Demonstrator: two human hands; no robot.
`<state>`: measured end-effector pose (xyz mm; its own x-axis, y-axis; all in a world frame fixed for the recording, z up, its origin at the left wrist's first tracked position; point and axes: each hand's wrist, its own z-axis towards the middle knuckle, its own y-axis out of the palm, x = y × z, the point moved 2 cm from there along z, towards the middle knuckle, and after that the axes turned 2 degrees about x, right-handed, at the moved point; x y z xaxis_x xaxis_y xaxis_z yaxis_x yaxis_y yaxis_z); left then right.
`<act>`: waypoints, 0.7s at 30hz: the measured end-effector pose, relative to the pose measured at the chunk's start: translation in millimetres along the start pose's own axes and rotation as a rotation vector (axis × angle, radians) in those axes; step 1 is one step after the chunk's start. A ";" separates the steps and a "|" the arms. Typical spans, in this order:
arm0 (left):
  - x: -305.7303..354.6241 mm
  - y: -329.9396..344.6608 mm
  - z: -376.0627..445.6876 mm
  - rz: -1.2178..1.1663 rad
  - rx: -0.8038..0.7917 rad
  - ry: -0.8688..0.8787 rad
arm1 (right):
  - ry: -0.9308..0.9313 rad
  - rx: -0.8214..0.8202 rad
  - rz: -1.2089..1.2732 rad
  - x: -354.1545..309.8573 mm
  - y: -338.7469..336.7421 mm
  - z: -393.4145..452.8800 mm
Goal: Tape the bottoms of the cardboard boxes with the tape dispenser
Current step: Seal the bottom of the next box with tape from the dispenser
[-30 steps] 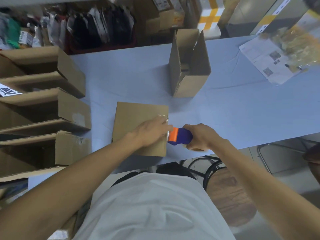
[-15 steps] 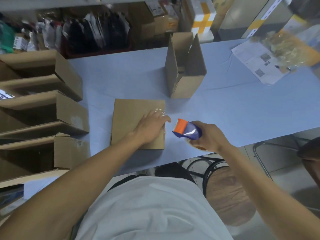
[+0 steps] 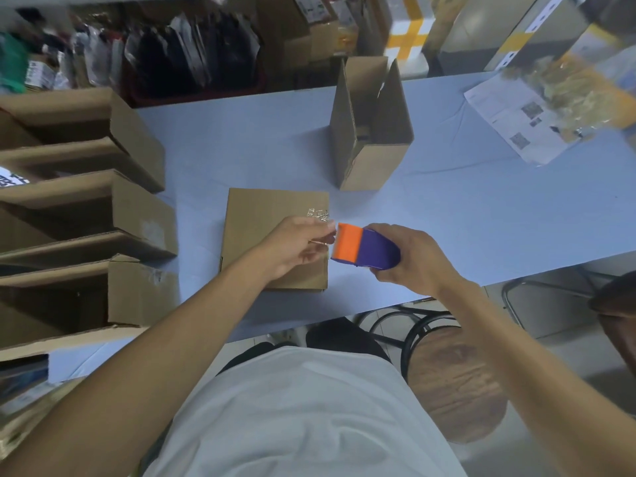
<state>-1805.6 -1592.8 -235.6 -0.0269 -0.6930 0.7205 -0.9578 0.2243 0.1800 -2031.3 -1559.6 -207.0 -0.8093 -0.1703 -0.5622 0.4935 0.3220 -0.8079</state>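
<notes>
Tape dispenser [image 3: 364, 248] lies crosswise in our right hand's [image 3: 411, 258] closed grip, orange end leftward, just beside the flat cardboard box [image 3: 261, 228] on the counter [image 3: 481, 215]. Since a moment ago our left hand [image 3: 297, 247] has lifted off the box, pinching the tape end [image 3: 321, 241].

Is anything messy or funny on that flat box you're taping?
Yes. A wrinkled, shiny scrap of clear tape sits bunched near the right edge of the flat box, not smoothed down. The left hand hovers beside it; the right hand grips the tape dispenser.
</notes>
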 end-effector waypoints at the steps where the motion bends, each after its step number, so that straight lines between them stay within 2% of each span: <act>1: 0.5 0.5 -0.7 -0.011 0.001 0.003 | -0.007 -0.001 0.000 -0.4 -0.5 1.8; 6: -0.9 -3.7 -0.4 -0.056 0.088 0.009 | -0.012 -0.015 0.020 -0.4 -4.4 8.1; 13: -2.7 -2.6 -0.4 0.093 0.271 0.047 | -0.043 -0.074 -0.041 -3.4 -4.8 23.5; 21: -1.7 -4.9 -5.6 0.133 0.335 0.045 | -0.077 -0.104 -0.035 0.1 -0.5 32.2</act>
<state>-1799.3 -1588.8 -234.0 -0.1525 -0.6405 0.7526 -0.9875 0.0685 -0.1418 -2021.4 -1589.7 -212.4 -0.7966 -0.2530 -0.5490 0.4262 0.4091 -0.8069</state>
